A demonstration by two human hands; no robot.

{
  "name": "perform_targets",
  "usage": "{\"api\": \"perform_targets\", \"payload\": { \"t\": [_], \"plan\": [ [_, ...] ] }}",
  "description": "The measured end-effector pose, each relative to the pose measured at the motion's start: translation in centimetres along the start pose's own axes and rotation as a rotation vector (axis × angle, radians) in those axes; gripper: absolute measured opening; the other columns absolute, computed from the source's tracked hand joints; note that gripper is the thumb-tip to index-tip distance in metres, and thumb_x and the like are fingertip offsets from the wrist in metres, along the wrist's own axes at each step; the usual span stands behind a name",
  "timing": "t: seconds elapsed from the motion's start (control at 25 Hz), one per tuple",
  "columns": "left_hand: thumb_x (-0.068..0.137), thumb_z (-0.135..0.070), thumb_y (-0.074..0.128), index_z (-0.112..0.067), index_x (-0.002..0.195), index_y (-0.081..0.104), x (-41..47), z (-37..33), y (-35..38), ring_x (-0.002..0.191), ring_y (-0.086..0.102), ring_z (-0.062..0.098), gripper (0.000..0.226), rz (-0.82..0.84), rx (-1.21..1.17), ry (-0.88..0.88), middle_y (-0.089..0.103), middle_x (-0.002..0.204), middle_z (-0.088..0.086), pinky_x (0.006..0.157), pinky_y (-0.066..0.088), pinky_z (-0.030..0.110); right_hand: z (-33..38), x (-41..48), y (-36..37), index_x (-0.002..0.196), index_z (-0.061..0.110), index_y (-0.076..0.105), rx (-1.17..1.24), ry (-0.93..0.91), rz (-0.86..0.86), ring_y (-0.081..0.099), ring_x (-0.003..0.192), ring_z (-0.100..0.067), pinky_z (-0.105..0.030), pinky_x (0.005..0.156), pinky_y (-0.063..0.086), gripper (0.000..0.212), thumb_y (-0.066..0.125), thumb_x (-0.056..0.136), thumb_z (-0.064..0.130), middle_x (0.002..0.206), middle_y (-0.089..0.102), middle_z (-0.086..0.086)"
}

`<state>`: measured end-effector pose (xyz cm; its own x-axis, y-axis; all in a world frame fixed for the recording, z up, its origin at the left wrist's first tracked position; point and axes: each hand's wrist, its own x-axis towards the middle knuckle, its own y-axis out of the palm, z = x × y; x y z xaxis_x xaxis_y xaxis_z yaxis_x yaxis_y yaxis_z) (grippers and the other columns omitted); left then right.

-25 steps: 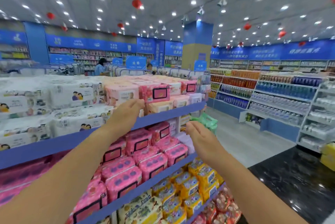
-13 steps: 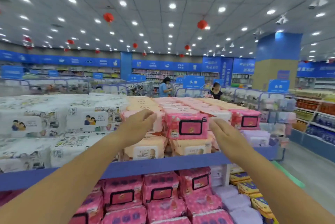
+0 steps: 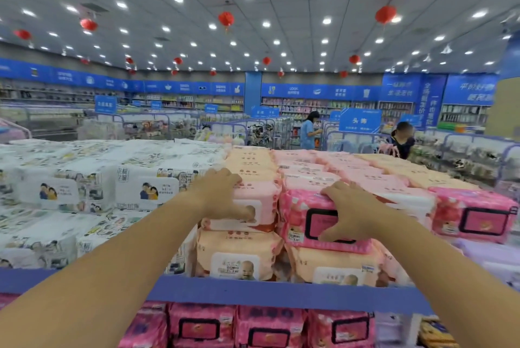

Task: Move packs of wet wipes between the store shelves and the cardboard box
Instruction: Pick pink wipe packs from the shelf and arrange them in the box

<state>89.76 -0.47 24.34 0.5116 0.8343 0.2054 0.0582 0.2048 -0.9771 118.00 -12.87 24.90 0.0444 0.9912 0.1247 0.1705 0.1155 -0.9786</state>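
A: What is the left hand [image 3: 222, 197] doing?
B: It grasps a pale pink pack [image 3: 264, 195] at the top of a stack. The fingers curl over the pack's upper face and the thumb presses on the front label.
A: And the right hand [image 3: 351, 212]?
B: It is spread wider, at 3 o'clock of the left. Its fingers lie over the top edge of a bright pink pack [image 3: 298, 215] and the thumb hooks the lower front edge, so it clasps that pack from top to front.
A: Where do the two packs sit?
B: Side by side, touching, on the top shelf [image 3: 281, 294] with the blue lip. Each rests on a peach pack [image 3: 236, 254] directly at its 6 o'clock.
A: What else fills that shelf?
B: White packs [image 3: 146, 190] are stacked at 9 o'clock of the left hand. More pink and peach rows run back toward 12 o'clock, and a second bright pink pack [image 3: 478, 221] lies at 3 o'clock of the right hand.
A: Below?
B: At 6 o'clock, under the lip, a lower shelf holds a row of deep pink packs [image 3: 202, 328] with dark-framed lids.
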Motion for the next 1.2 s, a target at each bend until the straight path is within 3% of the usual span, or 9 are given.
{"api": "perform_targets", "payload": {
  "t": [0.16,0.48,0.64,0.76,0.84,0.92,1.04,1.12,1.2],
  "plan": [
    [0.059,-0.086,0.065,-0.022,0.142,0.042,0.5,0.3,-0.2,0.120,0.042,0.024,0.107,-0.011,0.206,0.045,0.046,0.133,0.002,0.104,0.041,0.044,-0.1,0.9,-0.5,0.125,0.025,0.046,-0.063,0.007,0.012,0.041,0.105,-0.020,-0.038,0.094,0.041,0.095,0.073,0.054,0.081,0.117,0.048,0.002],
    [0.059,-0.077,0.073,-0.023,0.105,0.043,-2.1,0.2,-0.5,0.077,0.054,0.013,0.076,-0.159,-0.004,0.097,0.054,0.087,-0.008,0.070,0.053,0.035,1.8,-3.0,-1.1,0.101,0.024,0.044,0.178,0.098,-0.145,0.054,0.080,-0.016,-0.037,0.070,0.053,0.077,0.084,0.052,0.068,0.093,0.053,0.006],
    [0.059,-0.071,0.083,-0.020,0.120,0.044,-6.3,1.1,-1.1,0.088,0.060,0.019,0.088,-0.222,-0.441,-0.033,0.060,0.101,-0.005,0.074,0.052,0.037,3.6,-6.0,-2.3,0.114,0.025,0.047,0.326,0.157,-0.255,0.057,0.086,-0.019,-0.039,0.073,0.053,0.086,0.082,0.052,0.071,0.100,0.057,0.007],
    [0.063,-0.055,0.090,-0.013,0.108,0.056,-11.9,1.6,-1.7,0.087,0.068,0.028,0.070,-0.222,-0.894,-0.159,0.067,0.102,0.006,0.070,0.055,0.044,6.3,-9.1,-2.8,0.129,0.019,0.048,0.588,0.206,-0.261,0.063,0.100,-0.024,-0.044,0.084,0.056,0.090,0.086,0.059,0.062,0.115,0.059,0.003],
    [0.064,-0.046,0.093,-0.015,0.105,0.065,-17.2,2.0,-1.6,0.077,0.074,0.027,0.058,-0.219,-1.158,-0.232,0.074,0.096,0.009,0.057,0.059,0.039,9.0,-11.3,-2.2,0.116,0.016,0.057,0.878,0.183,-0.294,0.072,0.088,-0.022,-0.043,0.076,0.061,0.072,0.089,0.062,0.052,0.104,0.068,0.001],
    [0.064,-0.040,0.093,-0.015,0.106,0.070,-22.8,2.1,-0.6,0.077,0.076,0.030,0.054,-0.228,-1.368,-0.346,0.078,0.096,0.008,0.060,0.062,0.044,12.2,-13.2,-1.0,0.106,0.017,0.065,1.184,0.150,-0.303,0.075,0.075,-0.021,-0.046,0.068,0.063,0.065,0.091,0.057,0.051,0.094,0.075,-0.003],
    [0.067,-0.034,0.090,-0.009,0.108,0.074,-31.6,2.0,1.9,0.081,0.076,0.037,0.051,-0.278,-1.627,-0.550,0.078,0.099,0.015,0.066,0.062,0.055,18.3,-15.6,1.9,0.118,0.016,0.064,1.567,0.112,-0.158,0.076,0.080,-0.026,-0.051,0.071,0.062,0.082,0.090,0.049,0.052,0.102,0.076,-0.007],
    [0.069,-0.032,0.086,-0.005,0.107,0.074,-37.5,2.7,3.2,0.076,0.076,0.037,0.047,-0.332,-1.696,-0.652,0.078,0.099,0.017,0.058,0.061,0.047,23.2,-17.3,4.2,0.129,0.017,0.059,1.691,0.080,-0.034,0.076,0.084,-0.025,-0.050,0.075,0.062,0.092,0.094,0.051,0.051,0.109,0.075,-0.005],
    [0.073,-0.031,0.085,-0.007,0.106,0.075,-43.9,4.7,4.4,0.077,0.076,0.034,0.042,-0.423,-1.656,-0.756,0.078,0.099,0.016,0.059,0.059,0.040,29.5,-19.9,5.6,0.123,0.017,0.063,1.749,0.020,0.077,0.076,0.082,-0.023,-0.044,0.073,0.062,0.080,0.090,0.056,0.049,0.103,0.077,-0.003]
  ]
}}
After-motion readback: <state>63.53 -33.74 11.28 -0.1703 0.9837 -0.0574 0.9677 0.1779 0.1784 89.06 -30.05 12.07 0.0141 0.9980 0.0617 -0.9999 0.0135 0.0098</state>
